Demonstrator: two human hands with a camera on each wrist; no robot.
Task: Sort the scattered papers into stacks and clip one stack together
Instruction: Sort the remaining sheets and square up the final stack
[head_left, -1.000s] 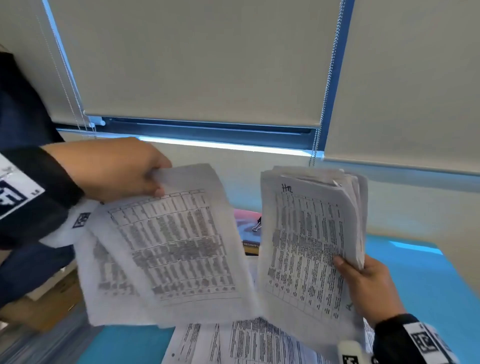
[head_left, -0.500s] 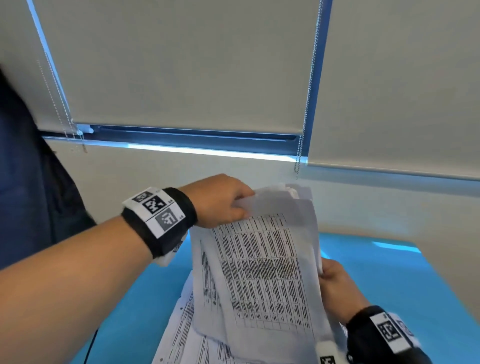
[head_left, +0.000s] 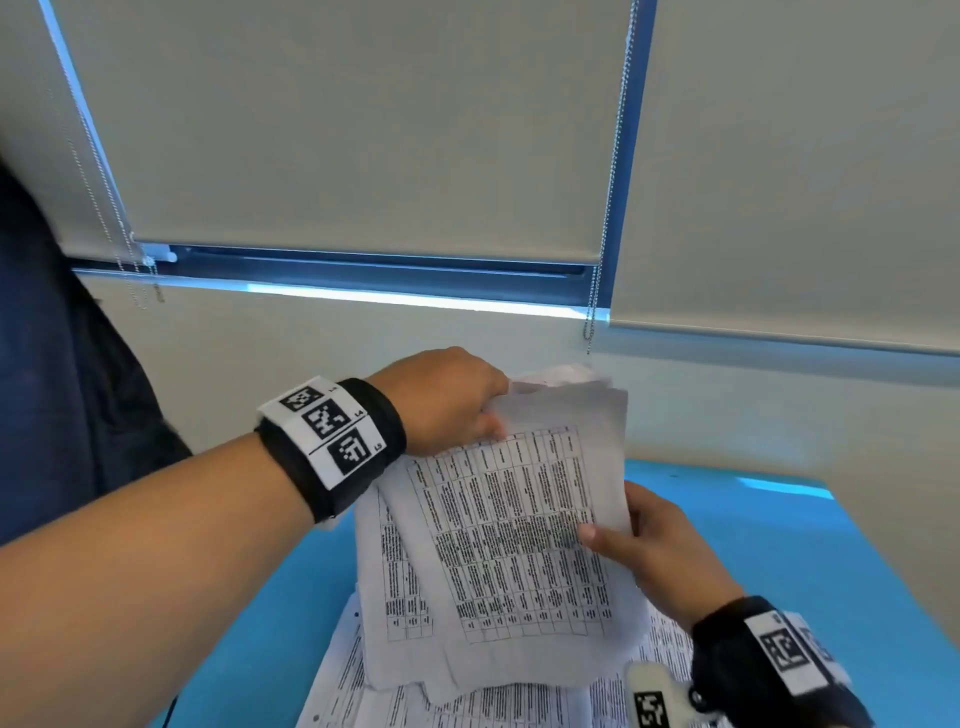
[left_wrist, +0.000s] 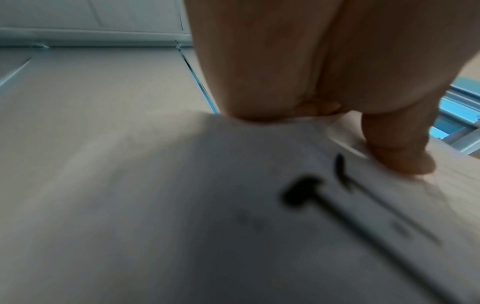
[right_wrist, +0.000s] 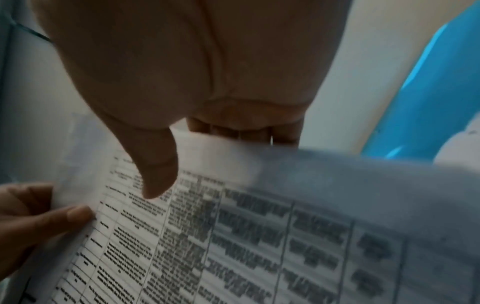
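Drawn roller blinds (head_left: 363, 130) hang behind your blue table (head_left: 779, 545). More printed sheets (head_left: 519, 706) lie at its near edge. Above them you hold the stack of papers (head_left: 509, 530), creased pages of dense tables: your left hand (head_left: 441, 400) pinches its top, your right hand (head_left: 660, 545) grips its right edge, thumb in front.

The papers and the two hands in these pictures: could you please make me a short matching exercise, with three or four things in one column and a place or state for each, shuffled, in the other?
Things:
1. left hand
2. right hand
3. held stack of papers
4. loose papers

Places or states:
a. lying on the blue table
b. grips the stack's top edge
c. lifted, held by both hands
d. holds the stack's right edge, thumb on the print

Pairs: 1-b, 2-d, 3-c, 4-a
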